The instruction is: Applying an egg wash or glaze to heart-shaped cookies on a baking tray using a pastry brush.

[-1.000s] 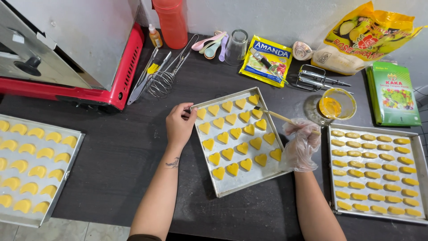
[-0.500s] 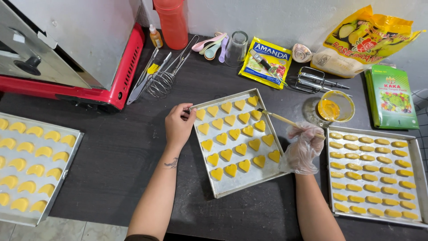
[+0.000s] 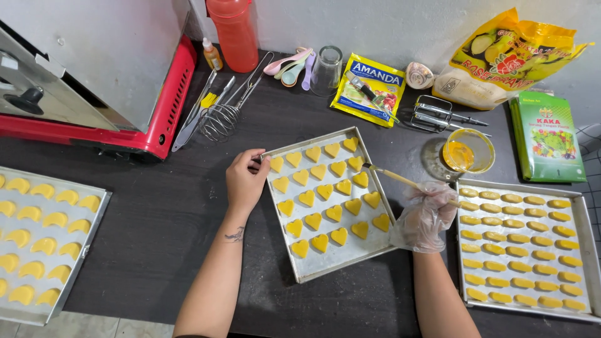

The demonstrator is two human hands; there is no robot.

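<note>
A metal baking tray lies in the middle of the dark table, filled with several yellow heart-shaped cookies. My left hand grips the tray's upper left corner. My right hand, in a clear plastic glove, holds a thin wooden pastry brush. Its bristle tip rests over a heart cookie near the tray's upper right. A small glass bowl of yellow egg wash stands just beyond the brush.
A second tray of oblong cookies sits at the right, and a third tray of crescent cookies at the left. A red-based oven, a whisk, measuring spoons, a glass, packets and a green box line the back.
The brush tip has shifted slightly toward the tray's upper right cookies. My left hand stays on the tray's corner.
</note>
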